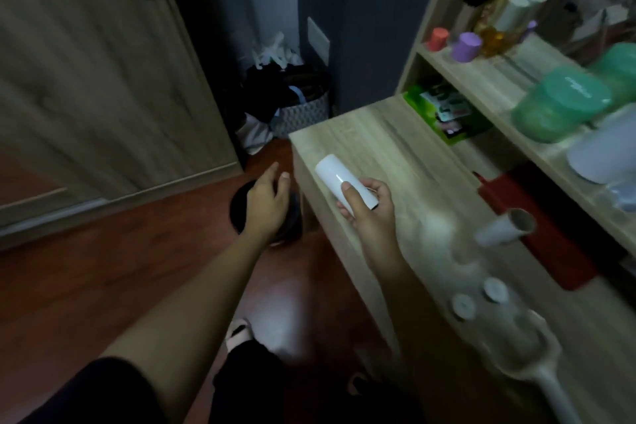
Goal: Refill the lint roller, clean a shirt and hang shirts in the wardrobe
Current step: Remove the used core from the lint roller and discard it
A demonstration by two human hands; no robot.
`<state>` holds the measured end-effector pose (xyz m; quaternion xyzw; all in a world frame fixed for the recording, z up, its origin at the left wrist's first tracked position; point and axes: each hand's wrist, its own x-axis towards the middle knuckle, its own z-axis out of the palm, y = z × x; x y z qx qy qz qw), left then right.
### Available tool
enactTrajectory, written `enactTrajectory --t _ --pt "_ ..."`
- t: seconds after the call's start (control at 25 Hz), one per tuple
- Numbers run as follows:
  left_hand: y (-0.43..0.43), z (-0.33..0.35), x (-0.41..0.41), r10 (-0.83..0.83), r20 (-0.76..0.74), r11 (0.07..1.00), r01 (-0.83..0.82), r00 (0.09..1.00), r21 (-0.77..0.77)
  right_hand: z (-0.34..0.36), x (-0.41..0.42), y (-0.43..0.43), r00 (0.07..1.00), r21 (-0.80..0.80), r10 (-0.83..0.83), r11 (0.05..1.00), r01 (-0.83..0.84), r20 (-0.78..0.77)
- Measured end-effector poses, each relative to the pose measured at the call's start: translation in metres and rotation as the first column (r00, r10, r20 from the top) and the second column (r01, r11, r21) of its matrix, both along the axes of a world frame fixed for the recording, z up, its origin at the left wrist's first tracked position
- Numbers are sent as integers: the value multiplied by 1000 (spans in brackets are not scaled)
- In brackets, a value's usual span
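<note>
My right hand (366, 206) grips a white lint roll refill (339, 177), held tilted just above the left end of the wooden desk (389, 141). My left hand (266, 198) hovers open over the floor to the left of the desk, fingers spread, above a dark round bin (290, 224). A used cardboard roll core (506, 227) lies on the desk at the right. The lint roller's white handle and frame (547, 358) rests on the desk's near right part. Two more white rolls (516, 9) stand on the upper shelf.
A wooden wardrobe door (96, 79) fills the left. A laundry basket (303, 110) with dark clothes sits in the back corner. Green tubs (561, 103), a white tub and candles sit on the shelf. A red mat (537, 227) and two small caps (478, 296) lie on the desk.
</note>
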<state>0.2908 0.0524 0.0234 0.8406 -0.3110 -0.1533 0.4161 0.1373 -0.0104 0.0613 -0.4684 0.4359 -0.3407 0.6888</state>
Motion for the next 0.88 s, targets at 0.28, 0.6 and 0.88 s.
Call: enactTrajectory --t 0.28,0.6,0.88 --pt "38 -78 199 40 -10 981 -37 999 190 -94 194 39 972 18 68 998 -65 -225" --pt "25 -275 288 24 -115 931 20 993 364 -289 287 1 831 192 331 943 -273 -446" --pt "-11 -451 298 112 -199 907 -19 974 420 -478 310 -36 559 212 470 860 -464 -683"
